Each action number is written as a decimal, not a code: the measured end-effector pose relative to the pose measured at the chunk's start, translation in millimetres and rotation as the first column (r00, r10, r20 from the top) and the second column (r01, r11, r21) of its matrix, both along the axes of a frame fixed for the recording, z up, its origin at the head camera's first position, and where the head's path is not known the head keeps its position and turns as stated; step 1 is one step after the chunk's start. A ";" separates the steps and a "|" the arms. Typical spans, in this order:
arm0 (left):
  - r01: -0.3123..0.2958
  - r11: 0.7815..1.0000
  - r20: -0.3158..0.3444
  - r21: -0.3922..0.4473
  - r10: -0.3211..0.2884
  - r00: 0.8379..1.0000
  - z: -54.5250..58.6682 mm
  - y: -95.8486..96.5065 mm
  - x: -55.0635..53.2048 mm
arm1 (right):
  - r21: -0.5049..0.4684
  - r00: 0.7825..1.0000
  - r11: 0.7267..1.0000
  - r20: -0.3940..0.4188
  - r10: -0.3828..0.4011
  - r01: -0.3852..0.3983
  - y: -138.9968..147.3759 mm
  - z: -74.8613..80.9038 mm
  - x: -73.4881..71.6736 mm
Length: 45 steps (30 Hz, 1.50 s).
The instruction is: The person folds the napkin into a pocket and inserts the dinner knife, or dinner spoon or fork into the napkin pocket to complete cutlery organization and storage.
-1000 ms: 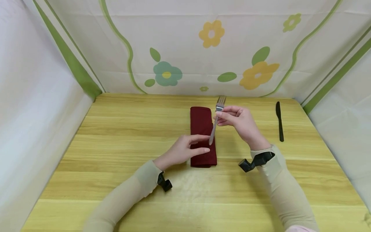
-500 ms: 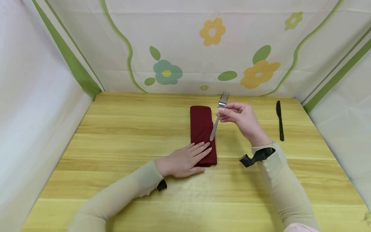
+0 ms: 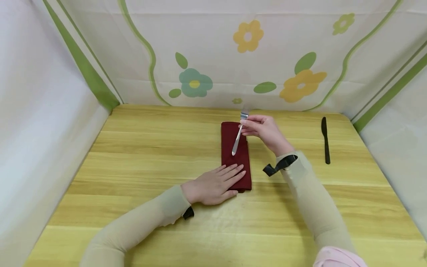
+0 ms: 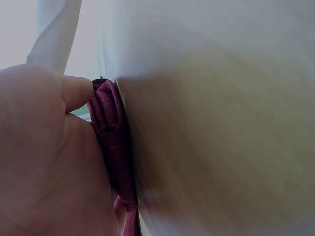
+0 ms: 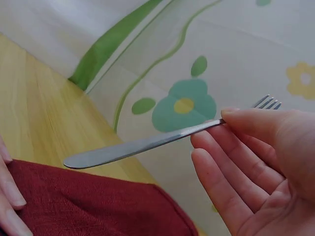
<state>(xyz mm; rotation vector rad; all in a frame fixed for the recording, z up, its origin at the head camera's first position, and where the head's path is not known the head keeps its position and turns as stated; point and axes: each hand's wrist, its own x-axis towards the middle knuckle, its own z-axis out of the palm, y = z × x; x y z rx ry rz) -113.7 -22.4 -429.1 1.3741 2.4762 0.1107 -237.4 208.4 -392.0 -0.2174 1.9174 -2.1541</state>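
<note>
A dark red folded cloth napkin [image 3: 233,148] lies lengthwise on the wooden table. My left hand [image 3: 213,186] rests flat on its near end, fingers straight and spread; in the left wrist view the thumb sits by the rolled layers of the napkin [image 4: 109,118]. My right hand [image 3: 265,131] pinches a silver fork [image 3: 237,142] near its neck between thumb and fingers, above the napkin's far half. In the right wrist view the fork's handle [image 5: 123,150] points left over the cloth, tines showing past the thumb.
A black knife [image 3: 325,141] lies at the right side of the table [image 3: 150,155]. Behind the table's far edge hangs a white curtain [image 3: 217,44] printed with flowers. White cloth walls stand at left and right.
My left hand has flattened down onto the napkin's near end, away from the fork's handle tip. My right hand has carried the fork leftward, from beside the napkin to above it.
</note>
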 end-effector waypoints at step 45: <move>0.000 0.997 -0.042 -0.071 -0.003 0.999 -14.7 0.9 -2.6 | 0.196 0.927 0.931 0.281 0.248 -0.309 -17.7 -37.5 -22.5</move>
